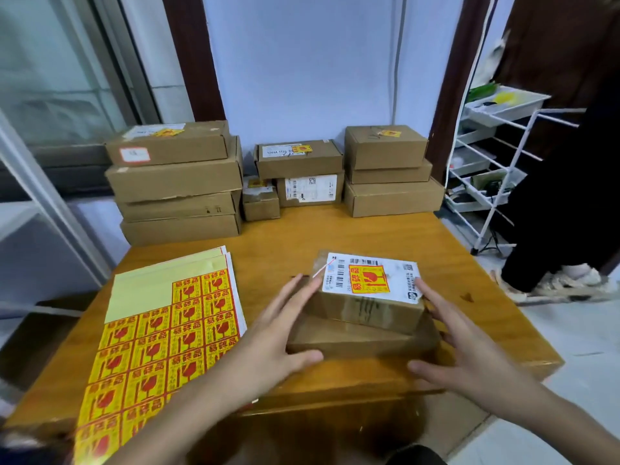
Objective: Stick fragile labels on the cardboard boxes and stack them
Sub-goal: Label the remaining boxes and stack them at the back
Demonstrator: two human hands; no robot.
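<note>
- Small cardboard box [365, 310]: sits on a wider flat box [359, 340] near the desk's front right corner. Smaller on larger looks deliberate, since the broad base keeps the pair steady.
- Fragile label [369, 279]: red and yellow, stuck on the small box's top face over its white shipping slip; labelling of this box appears finished.
- Left hand [268, 337]: spread flat, fingers extended along the left side of the two boxes, thumb near the lower box's front edge. Nothing is pinched.
- Right hand [469, 350]: likewise spread, fingertips at the small box's right edge. Both palms flank the pair, probably to square it up or to lift it as one; true contact cannot be told through the blur.
- Label sheets [161, 333]: a sheaf along the desk's left edge, top rows already peeled, kept within the left hand's reach.
- Finished stacks [177, 182]: three groups along the desk's back edge, top boxes bearing labels; the likely destination.
- Desk [302, 236]: wooden; its middle is left bare as working space.
- White wire rack [493, 156]: stands off the desk's right edge, beside a standing person's legs [553, 209].
</note>
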